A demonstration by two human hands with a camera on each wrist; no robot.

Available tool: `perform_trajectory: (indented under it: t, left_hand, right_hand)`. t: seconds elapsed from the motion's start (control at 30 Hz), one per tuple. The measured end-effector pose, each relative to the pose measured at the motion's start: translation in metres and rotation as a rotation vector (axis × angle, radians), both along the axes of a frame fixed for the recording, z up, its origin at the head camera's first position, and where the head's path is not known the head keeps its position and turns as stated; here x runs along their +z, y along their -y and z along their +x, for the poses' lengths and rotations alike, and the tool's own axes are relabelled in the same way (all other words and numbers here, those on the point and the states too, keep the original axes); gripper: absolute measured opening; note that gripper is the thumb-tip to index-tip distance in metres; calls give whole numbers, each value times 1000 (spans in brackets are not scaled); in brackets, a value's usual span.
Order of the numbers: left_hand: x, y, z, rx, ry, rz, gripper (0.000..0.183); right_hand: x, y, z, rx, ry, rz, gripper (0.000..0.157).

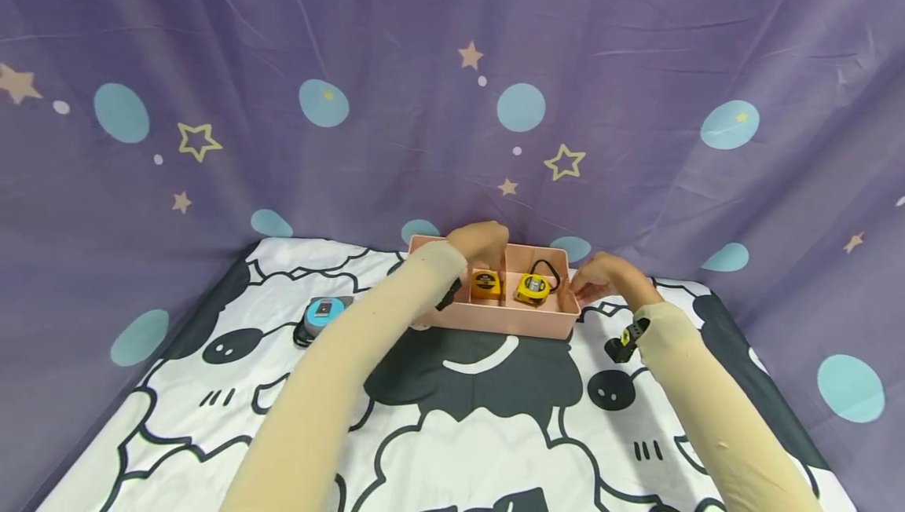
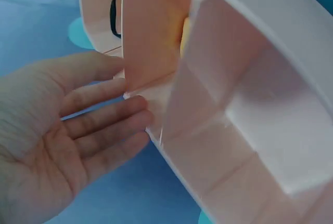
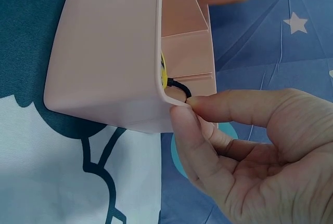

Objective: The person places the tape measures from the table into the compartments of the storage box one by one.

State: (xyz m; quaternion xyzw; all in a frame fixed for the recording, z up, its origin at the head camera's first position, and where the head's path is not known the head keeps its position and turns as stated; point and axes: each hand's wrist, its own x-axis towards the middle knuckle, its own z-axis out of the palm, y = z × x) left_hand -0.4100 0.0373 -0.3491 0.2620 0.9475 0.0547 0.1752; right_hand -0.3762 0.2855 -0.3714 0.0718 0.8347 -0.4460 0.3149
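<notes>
A pink divided storage box (image 1: 519,322) stands at the far side of the cloth. One yellow tape measure (image 1: 485,284) sits in its middle compartment; another yellow tape measure (image 1: 533,289), with a black strap, lies in the right one. My left hand (image 1: 481,243) reaches over the box to its back side. In the left wrist view its fingers (image 2: 112,117) are extended, tips at the rim by a divider (image 2: 151,37). At the right end my right hand (image 1: 608,278) pinches the box's rim between thumb and finger, clearly seen in the right wrist view (image 3: 250,151).
To the left of the box lies a blue-faced tape measure (image 1: 324,313) with a black strap, partly behind the left sleeve (image 1: 353,363). A purple patterned curtain (image 1: 424,104) hangs right behind the box. The table wears a black-and-white cartoon cloth (image 1: 481,449).
</notes>
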Motion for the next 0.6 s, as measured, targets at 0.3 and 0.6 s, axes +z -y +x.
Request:
perform_trajectory:
  t: [0.3, 0.6]
  left_hand:
    - [17, 61, 31, -213, -377, 77, 34]
    - [26, 135, 66, -267, -584, 149, 50]
  right_hand:
    - [-8, -1, -5, 17, -2, -13, 8]
    - [0, 1, 3, 40, -5, -16, 18]
